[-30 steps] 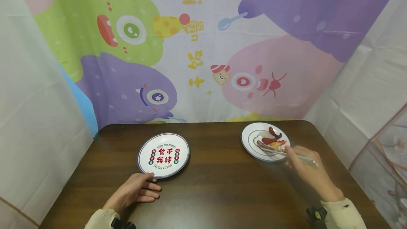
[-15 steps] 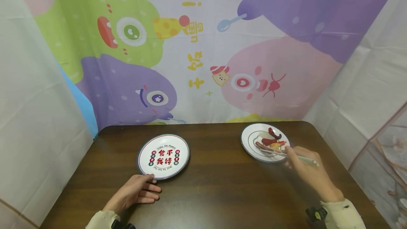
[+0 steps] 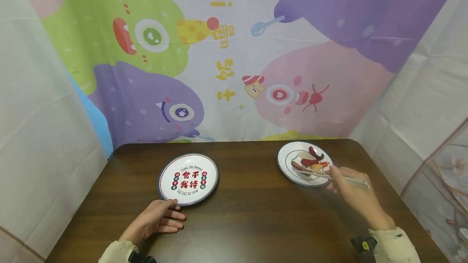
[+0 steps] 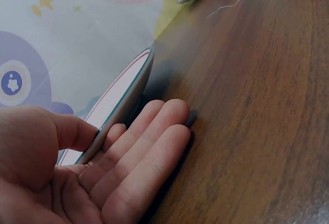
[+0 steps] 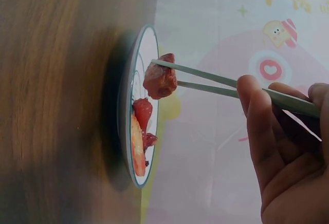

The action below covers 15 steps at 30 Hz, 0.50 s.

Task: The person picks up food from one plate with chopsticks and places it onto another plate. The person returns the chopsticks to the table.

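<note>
My left hand pinches the near rim of a white plate with printed red characters. In the left wrist view the thumb lies over that rim; the other fingers stretch out below, palm up. On the right, my right hand grips a pair of pale green chopsticks. A reddish-brown chunk that looks like meat sits between their tips, above a second white plate. Still on that plate are a red piece, an orange-yellow piece and a dark red curled piece.
Both plates stand toward the far side of a dark brown wooden table. A cartoon-printed cloth hangs at the table's back edge. Pale curtains flank the left and right sides.
The meat-like chunk at the chopstick tips has shifted slightly left and up over the right plate. The left hand and its plate have stayed in place.
</note>
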Each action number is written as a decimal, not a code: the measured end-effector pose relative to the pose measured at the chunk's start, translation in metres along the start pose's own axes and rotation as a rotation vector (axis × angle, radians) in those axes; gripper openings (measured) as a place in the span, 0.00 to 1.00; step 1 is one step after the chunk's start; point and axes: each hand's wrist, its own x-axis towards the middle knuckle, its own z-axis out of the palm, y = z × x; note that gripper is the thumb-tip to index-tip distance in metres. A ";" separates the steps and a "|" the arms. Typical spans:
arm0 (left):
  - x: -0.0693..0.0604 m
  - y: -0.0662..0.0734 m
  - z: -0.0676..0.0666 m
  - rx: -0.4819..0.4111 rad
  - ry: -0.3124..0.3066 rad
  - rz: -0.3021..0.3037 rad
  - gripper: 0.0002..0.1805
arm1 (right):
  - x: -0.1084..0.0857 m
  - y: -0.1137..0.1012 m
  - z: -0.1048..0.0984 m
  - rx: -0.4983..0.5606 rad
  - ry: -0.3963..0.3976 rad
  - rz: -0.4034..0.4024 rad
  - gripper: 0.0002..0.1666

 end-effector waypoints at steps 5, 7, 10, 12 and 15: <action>-0.001 0.000 0.001 0.000 0.000 -0.002 0.21 | 0.002 0.001 -0.002 -0.004 0.016 -0.002 0.22; 0.000 0.000 0.001 0.000 0.004 -0.004 0.21 | 0.004 0.001 -0.004 -0.010 0.011 0.030 0.23; 0.001 0.001 0.001 -0.001 0.012 -0.002 0.21 | 0.007 0.002 -0.007 -0.036 -0.019 0.066 0.25; 0.001 0.001 0.001 0.001 0.012 0.001 0.21 | 0.009 0.005 -0.009 -0.030 -0.053 0.085 0.27; 0.000 -0.001 0.001 0.005 0.000 0.006 0.21 | 0.011 0.013 -0.013 -0.004 -0.105 0.102 0.29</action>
